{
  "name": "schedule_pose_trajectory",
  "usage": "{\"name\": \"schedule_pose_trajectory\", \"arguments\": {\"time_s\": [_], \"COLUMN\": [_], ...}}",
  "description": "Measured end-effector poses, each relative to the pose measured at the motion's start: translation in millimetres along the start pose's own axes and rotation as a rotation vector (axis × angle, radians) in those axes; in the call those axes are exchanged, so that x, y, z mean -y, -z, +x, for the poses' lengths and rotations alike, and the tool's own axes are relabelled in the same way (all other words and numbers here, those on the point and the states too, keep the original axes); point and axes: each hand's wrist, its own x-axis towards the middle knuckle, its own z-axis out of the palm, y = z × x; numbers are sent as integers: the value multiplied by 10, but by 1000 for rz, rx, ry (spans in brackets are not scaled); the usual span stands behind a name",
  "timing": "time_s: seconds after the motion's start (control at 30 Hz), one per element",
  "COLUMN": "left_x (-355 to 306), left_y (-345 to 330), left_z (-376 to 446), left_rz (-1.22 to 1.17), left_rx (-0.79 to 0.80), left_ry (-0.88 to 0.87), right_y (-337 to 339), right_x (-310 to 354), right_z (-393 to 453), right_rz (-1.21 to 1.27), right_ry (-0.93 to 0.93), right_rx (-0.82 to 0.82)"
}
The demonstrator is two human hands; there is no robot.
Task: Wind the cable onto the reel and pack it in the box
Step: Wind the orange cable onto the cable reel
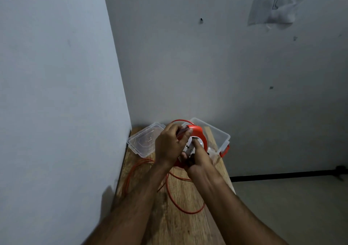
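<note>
Orange reel (197,131) sits gripped between left hand (169,144) and right hand (199,160).

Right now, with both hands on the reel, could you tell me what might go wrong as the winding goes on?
1. Loose loops of the thin orange cable cross each other on the narrow wooden table; they may tangle or snag while being pulled in.
2. The clear plastic box sits at the table's right edge and could be knocked off.
3. The left hand covers part of the orange round reel, so cable could wind unevenly.
</note>
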Motion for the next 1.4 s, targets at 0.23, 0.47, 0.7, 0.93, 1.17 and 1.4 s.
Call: {"name": "schedule_pose_trajectory", "arguments": {"time_s": [0.23,0.47,0.7,0.93,1.17,1.4], "left_x": [-27,-2,4,-20,-34,-101], "left_y": [52,99,90,70,85,0], "left_z": [26,62,62,72,77,37], "left_rz": [-66,-82,-108,-81,-105,-57], "left_rx": [-37,-28,11,39,-30,-26], "left_ry": [18,40,15,-7,51,24], "right_y": [84,486,570,518,402,187], "right_x": [70,138,291,269,160,-162], "right_z": [-215,88,182,268,184,-139], "right_rz": [-442,-1647,-1941,-1789,-1471,-620], "right_ry": [327,1855,1936,2107,1681,872], "right_rx": [33,385,457,288,211,-154]}}
